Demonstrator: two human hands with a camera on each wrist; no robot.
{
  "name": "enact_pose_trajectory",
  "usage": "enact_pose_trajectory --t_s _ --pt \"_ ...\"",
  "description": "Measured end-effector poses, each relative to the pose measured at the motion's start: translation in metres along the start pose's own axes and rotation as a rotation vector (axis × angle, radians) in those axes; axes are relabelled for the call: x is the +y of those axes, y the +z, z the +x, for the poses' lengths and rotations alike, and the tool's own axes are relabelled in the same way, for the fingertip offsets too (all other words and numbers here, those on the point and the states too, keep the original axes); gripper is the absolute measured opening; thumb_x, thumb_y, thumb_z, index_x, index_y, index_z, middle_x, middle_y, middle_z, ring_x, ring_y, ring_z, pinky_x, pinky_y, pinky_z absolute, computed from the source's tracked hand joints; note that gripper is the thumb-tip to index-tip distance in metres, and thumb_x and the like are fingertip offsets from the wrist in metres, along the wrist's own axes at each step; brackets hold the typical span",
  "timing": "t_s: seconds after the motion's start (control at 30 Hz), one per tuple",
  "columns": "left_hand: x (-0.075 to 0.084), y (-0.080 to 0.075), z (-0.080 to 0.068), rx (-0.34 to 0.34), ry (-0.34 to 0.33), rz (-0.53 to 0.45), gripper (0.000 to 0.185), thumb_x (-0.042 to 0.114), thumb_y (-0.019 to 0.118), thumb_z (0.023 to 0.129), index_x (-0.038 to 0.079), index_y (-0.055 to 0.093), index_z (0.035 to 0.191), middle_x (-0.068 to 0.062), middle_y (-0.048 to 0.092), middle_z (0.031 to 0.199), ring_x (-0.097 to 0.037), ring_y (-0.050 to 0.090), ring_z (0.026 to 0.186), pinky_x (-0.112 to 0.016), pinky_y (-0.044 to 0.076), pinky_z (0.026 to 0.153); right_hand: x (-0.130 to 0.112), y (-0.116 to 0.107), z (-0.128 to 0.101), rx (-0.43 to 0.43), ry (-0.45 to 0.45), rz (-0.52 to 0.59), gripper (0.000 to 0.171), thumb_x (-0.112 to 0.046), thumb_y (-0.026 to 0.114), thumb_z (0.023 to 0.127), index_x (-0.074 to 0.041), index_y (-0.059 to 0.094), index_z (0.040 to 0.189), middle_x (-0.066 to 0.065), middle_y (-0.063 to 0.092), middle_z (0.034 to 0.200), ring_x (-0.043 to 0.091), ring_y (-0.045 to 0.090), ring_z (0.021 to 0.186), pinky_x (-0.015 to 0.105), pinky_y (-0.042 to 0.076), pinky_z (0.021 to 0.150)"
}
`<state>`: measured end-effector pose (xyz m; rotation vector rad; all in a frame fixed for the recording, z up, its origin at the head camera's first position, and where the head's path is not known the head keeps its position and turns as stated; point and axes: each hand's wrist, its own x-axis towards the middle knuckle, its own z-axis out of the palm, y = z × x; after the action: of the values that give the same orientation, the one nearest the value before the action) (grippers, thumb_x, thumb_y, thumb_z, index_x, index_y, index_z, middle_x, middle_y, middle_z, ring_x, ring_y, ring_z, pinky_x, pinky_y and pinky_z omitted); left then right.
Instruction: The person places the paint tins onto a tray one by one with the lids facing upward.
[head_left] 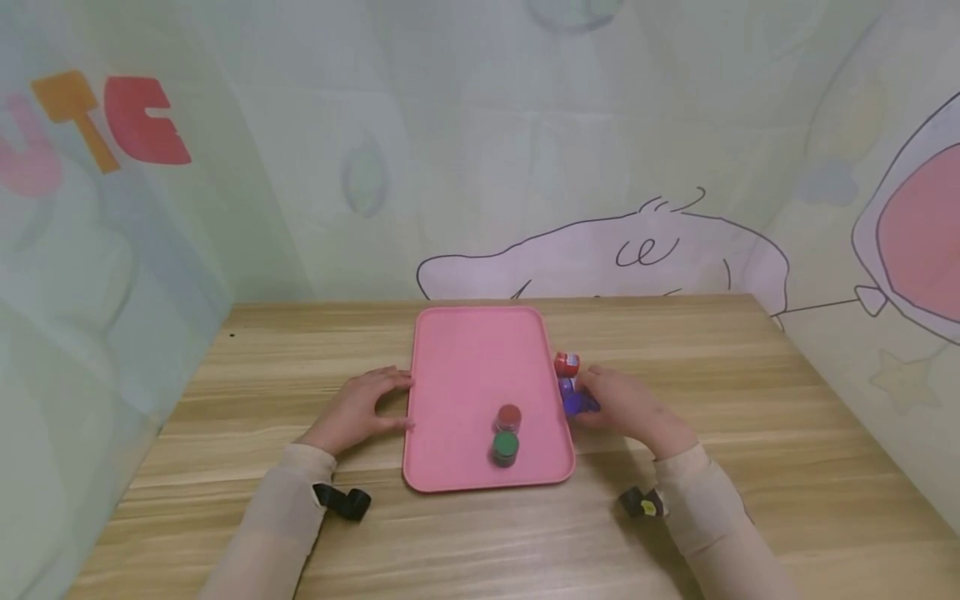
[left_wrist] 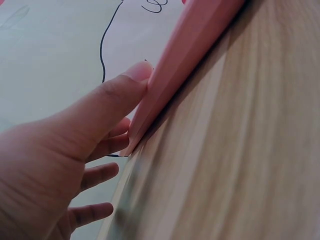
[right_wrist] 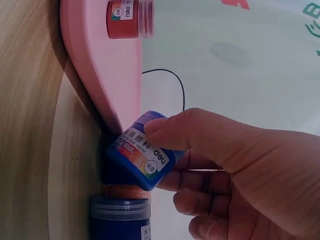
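A pink tray [head_left: 480, 358] lies on the wooden table, with a red-lidded paint jar [head_left: 509, 417] and a green-lidded paint jar [head_left: 506, 450] standing on it. My left hand [head_left: 358, 408] touches the tray's left rim with thumb and fingertips, the fingers spread in the left wrist view. Beside the right rim, my right hand [head_left: 626, 408] pinches a blue paint jar [right_wrist: 142, 150] between thumb and fingers, and the jar is tilted. Close to it are a red paint jar [head_left: 567, 364] and, in the right wrist view, a dark blue jar with a clear lid [right_wrist: 120, 215].
Wooden table surface [head_left: 300, 533] surrounds the tray on all sides. A printed cloth backdrop [head_left: 480, 150] rises behind the table's back edge and along both sides. Black wrist devices [head_left: 343, 502] sit at both sleeves.
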<state>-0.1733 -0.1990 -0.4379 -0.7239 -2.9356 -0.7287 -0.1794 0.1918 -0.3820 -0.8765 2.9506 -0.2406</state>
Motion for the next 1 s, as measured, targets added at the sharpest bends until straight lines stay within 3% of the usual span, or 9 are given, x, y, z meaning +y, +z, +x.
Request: enact_pose_trajectory --t_s 0.57,1.0 --pt "0.0024 -0.0021 -0.0021 -0.005 -0.016 -0.009 0.067 0.044 0.076 0.078 0.010 0.058 0.133 -0.013 0.054 0.141 -0.037 0.044 0.135 -0.056 0.034 0.114 -0.0058 0.0003 0.0033 -0.003 0.037 0.186 0.030 -0.023 0.078 0.079 -0.009 0.062 0.099 -0.002 0.063 0.086 0.008 0.055 0.072 0.019 0.052 0.065" --pt "0.0029 -0.0022 -0.0012 -0.001 -0.008 0.002 0.066 0.043 0.077 0.077 0.010 0.058 0.132 -0.012 0.055 0.140 -0.037 0.043 0.136 -0.057 0.033 0.114 -0.0073 0.0078 0.0085 0.055 -0.008 0.274 0.030 -0.024 0.078 0.080 -0.009 0.063 0.101 -0.001 0.065 0.090 0.008 0.055 0.074 0.021 0.052 0.068"
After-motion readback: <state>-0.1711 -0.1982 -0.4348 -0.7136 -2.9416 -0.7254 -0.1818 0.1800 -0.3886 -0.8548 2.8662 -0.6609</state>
